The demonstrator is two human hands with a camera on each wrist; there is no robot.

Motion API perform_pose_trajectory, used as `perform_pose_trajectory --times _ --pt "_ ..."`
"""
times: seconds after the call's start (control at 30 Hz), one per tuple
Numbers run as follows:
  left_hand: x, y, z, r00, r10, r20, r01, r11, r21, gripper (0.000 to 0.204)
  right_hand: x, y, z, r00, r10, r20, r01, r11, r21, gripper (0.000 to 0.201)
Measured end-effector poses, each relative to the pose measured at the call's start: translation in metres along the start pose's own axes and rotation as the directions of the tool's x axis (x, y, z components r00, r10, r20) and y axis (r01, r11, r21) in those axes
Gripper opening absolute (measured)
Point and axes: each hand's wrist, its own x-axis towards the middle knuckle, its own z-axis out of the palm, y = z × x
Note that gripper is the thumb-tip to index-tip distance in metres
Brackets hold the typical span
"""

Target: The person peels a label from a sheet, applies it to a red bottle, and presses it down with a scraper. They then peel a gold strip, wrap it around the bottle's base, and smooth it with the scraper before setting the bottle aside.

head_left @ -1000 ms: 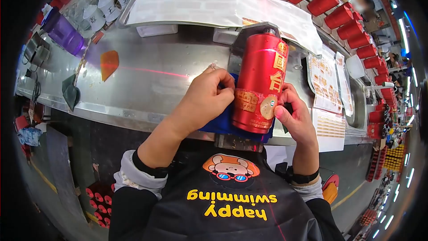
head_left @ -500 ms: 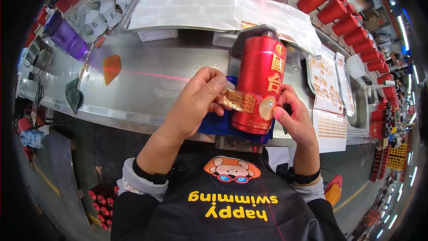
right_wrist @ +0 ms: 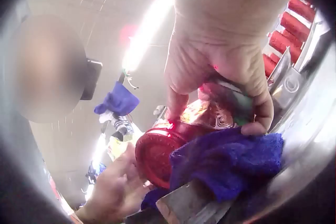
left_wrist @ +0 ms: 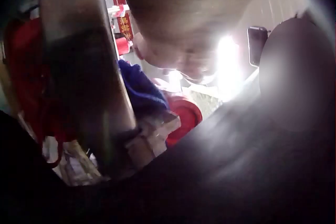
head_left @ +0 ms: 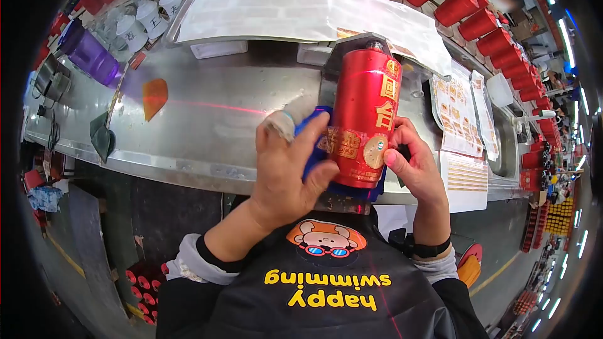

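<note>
A red bottle with gold characters lies on a blue cloth, its neck pointing away. Round its lower part runs a clear strip with a gold label and a round gold seal. My right hand grips the bottle's right side, thumb in front and fingers behind. In the right wrist view a dark green piece sits under that palm. My left hand, blurred, has its fingers spread beside the label's left end, with whitish wrapping on one finger. The left wrist view mostly misses the fingers.
An orange scraper-like piece and a dark green one lie on the steel bench at left. A purple jug stands behind them. White sheets cover the back; label sheets lie right.
The label's loose left end, pinched and lifted by the left hand half a second ago, now lies against the bottle. The left hand has let go and spread its fingers. The right hand keeps its hold.
</note>
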Motion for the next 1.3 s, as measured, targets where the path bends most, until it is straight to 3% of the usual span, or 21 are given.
perform_pose_trajectory --times 0.03,0.17,0.37,0.87,1.07,1.1,1.3 --pt "-0.010 0.006 0.004 0.995 -0.038 0.089 0.038 0.999 0.003 0.074 0.000 0.000 0.000 1.000 -0.008 0.003 0.008 1.000 -0.010 0.037" --pt "-0.019 0.017 0.020 0.997 0.023 0.074 -0.027 0.998 0.056 0.076 -0.001 -0.004 -0.001 0.998 0.057 0.019 -0.058 0.998 0.013 0.037" --pt "-0.017 0.020 0.024 0.999 0.027 0.024 -0.029 0.997 0.068 0.068 -0.002 -0.002 -0.001 0.999 0.032 0.014 -0.032 0.999 -0.013 0.039" --pt "-0.014 0.021 0.018 0.993 0.086 0.087 -0.092 0.994 0.062 0.060 -0.001 -0.003 0.000 0.999 0.036 0.010 -0.036 0.999 0.006 0.039" --pt "-0.020 0.021 0.027 1.000 -0.020 0.000 0.020 0.999 -0.049 0.066 -0.002 -0.002 0.001 0.999 0.034 0.001 -0.034 0.999 0.013 0.038" --pt "-0.021 0.020 0.025 0.999 0.011 0.054 -0.010 1.000 -0.010 0.069 -0.002 -0.002 0.000 0.999 0.034 0.002 -0.034 0.999 0.009 0.038" --pt "-0.018 0.020 0.021 0.995 0.067 0.068 -0.074 0.991 0.113 0.064 0.000 0.000 -0.002 0.999 0.035 0.024 -0.035 0.999 0.014 0.039"
